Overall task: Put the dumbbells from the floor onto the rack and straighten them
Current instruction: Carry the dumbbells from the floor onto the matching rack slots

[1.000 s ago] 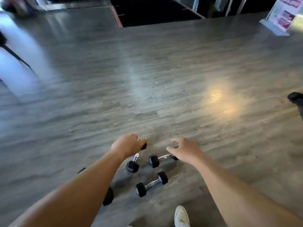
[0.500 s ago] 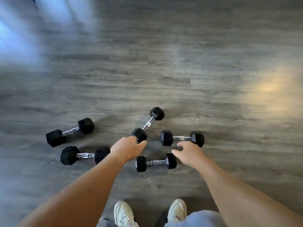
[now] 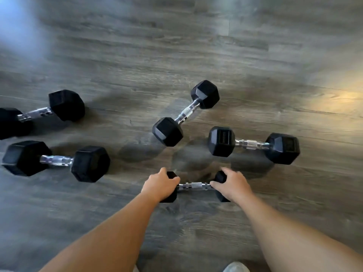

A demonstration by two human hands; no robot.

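Several black hex dumbbells with chrome handles lie on the grey wood floor. The nearest small dumbbell (image 3: 194, 186) lies crosswise in front of me. My left hand (image 3: 160, 185) covers its left head and my right hand (image 3: 231, 185) covers its right head, fingers curled over them. A slanted dumbbell (image 3: 186, 112) lies just beyond, and another dumbbell (image 3: 253, 144) sits to the right of it. Two larger dumbbells lie at the left: a near one (image 3: 57, 160) and a far one (image 3: 37, 113), partly cut off by the frame edge. The rack is not in view.
Grey plank floor (image 3: 196, 46) stretches beyond the dumbbells. A warm light patch (image 3: 337, 99) falls at the right. The toe of my shoe (image 3: 235, 267) shows at the bottom edge.
The view has dropped closer to the floor. Both hands have come down from above the dumbbells onto the two heads of the nearest small one.
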